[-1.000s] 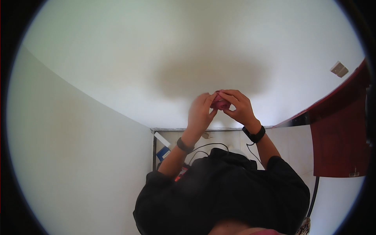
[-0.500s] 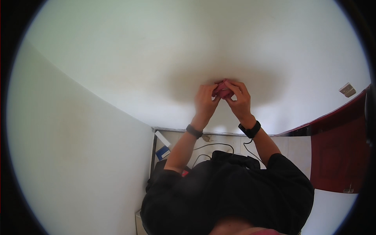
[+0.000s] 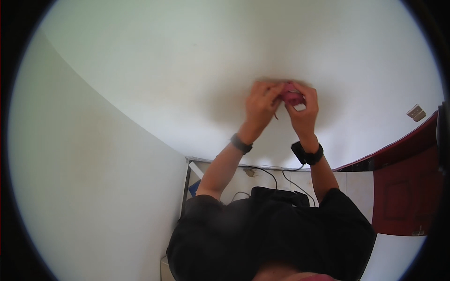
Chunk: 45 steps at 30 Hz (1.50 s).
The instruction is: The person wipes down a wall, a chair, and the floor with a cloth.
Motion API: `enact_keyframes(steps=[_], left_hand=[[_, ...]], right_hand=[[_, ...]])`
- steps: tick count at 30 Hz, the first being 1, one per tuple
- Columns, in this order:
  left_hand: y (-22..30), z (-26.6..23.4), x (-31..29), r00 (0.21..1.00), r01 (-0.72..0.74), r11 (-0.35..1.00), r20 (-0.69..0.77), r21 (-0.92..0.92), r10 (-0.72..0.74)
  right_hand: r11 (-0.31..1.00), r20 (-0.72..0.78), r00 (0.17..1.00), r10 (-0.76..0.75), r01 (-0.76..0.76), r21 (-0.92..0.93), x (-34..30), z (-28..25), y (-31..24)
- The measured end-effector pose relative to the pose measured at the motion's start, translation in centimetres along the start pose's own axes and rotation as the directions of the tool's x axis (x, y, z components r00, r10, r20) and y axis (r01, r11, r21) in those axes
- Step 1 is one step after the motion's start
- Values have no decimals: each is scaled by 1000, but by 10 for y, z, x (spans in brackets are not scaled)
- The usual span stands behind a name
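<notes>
Both my hands are raised close to the white wall (image 3: 178, 75), around a small pinkish-red object (image 3: 293, 97). It looks rolled or bunched, with a pale line near its upper part; its exact kind cannot be made out. My right hand (image 3: 307, 110) pinches it from the right, thumb below and fingers above. My left hand (image 3: 260, 107) is at its left side, fingers bent and pressed to its edge. A thin dark strip (image 3: 276, 116) hangs below the left fingers. Each wrist wears a black band, and the right one carries a black box (image 3: 298, 152).
A wall socket or switch plate (image 3: 416, 113) sits at the right. Below it is a dark red door (image 3: 405, 194). Black cable (image 3: 300, 189) runs from my right wrist over the tiled floor (image 3: 361, 187). A blue box (image 3: 193, 188) and a white strip lie in the left corner.
Both hands have shifted right and a little upward with the pinkish-red object. It has turned and shows a rounder side, and the thin dark strip has come into sight.
</notes>
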<state>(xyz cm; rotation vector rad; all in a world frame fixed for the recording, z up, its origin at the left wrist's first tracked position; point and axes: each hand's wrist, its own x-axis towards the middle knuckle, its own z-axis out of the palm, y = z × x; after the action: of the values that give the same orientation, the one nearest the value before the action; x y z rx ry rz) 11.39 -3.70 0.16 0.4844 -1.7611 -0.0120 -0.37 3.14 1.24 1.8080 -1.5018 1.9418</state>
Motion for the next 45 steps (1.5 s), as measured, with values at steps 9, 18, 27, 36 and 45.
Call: enact_keyframes(steps=[9, 18, 27, 36, 45], left_hand=[[-25, 2, -88, 967, 151, 987, 216, -46, -138], [-36, -44, -3, 998, 27, 994, -62, 104, -20], [5, -7, -1, 968, 149, 986, 214, -74, -131], [-23, -16, -56, 849, 394, 919, 381, 5, -366], [10, -41, 47, 991, 37, 990, -130, 139, -19]], right_hand=[[960, 157, 952, 263, -274, 52, -76, 17, 40], [997, 110, 991, -74, 72, 22, 13, 45, -17], [989, 161, 980, 114, -96, -117, 3, -20, 5], [984, 374, 918, 135, -80, -159, -31, -3, 28], [941, 187, 926, -329, 337, -16, 62, -4, -20]])
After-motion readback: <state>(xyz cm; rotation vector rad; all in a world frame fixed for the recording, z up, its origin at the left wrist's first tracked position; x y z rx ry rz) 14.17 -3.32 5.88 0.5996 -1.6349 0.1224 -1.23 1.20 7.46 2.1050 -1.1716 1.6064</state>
